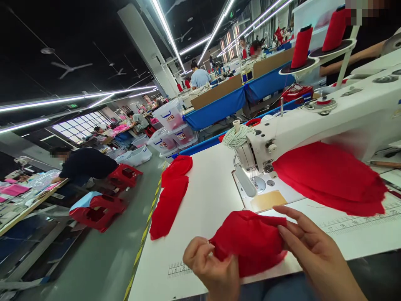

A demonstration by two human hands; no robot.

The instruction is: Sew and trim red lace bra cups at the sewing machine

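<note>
A piece of red fabric point(250, 240) is stretched between my two hands, just above the front edge of the white sewing table point(200, 196). My left hand point(213, 265) has its fingers curled on the fabric's left edge. At the upper right corner, my right hand point(308, 240) pinches the cloth between thumb and fingers. Behind the fabric stands a white sewing machine point(316, 113), its needle area lit. More red fabric pieces point(332, 179) lie stacked under the machine's arm. Other red pieces point(171, 205) rest along the table's left side.
Two red thread cones point(302, 48) stand on a holder behind the machine. Coiled pale cord point(236, 136) hangs on the machine head. Ruler markings point(180, 269) run along the table's front. Red stools point(97, 211), clear plastic bins point(171, 115) and a seated person point(87, 165) are beyond the aisle.
</note>
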